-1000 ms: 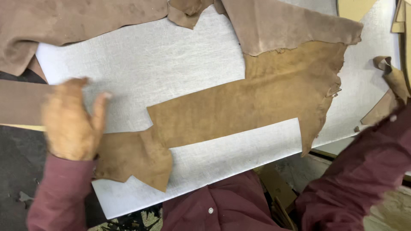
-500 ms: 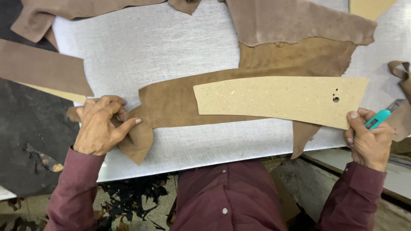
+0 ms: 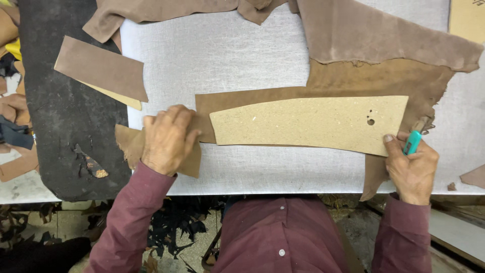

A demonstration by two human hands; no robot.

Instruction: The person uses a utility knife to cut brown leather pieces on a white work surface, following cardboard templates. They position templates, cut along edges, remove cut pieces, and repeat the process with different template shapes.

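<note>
Gripping a teal-handled knife (image 3: 411,142), the right hand (image 3: 413,169) sits at the right end of a long tan cardboard template (image 3: 310,124); its fingers are curled round the handle and the thumb tip touches the template's lower right corner. The blade itself is too small to make out. The left hand (image 3: 167,137) lies flat, its grip spread wide and holding nothing, the palm pressing down on the left end of a tan leather piece (image 3: 348,83), just beside the template's narrow left tip.

Seen from the head camera, the template lies lengthwise across the leather, wider at the right, where small holes show, and tapering toward the left. The leather reaches out from under it on all sides: a ragged flap hangs past the desk's near edge below the right hand, and a darker-looking corner shows beneath the left wrist. Both rest on a pale grey cutting sheet (image 3: 222,55) that covers the middle of the desk.

A larger pinkish-brown hide (image 3: 374,35) lies along the far edge, overlapping the top of the tan leather. To the left, a black mat (image 3: 60,131) carries a brown strip (image 3: 101,68) laid at an angle, partly over the grey sheet. Both sleeves are maroon. Dark scraps litter the floor (image 3: 172,227) below.
</note>
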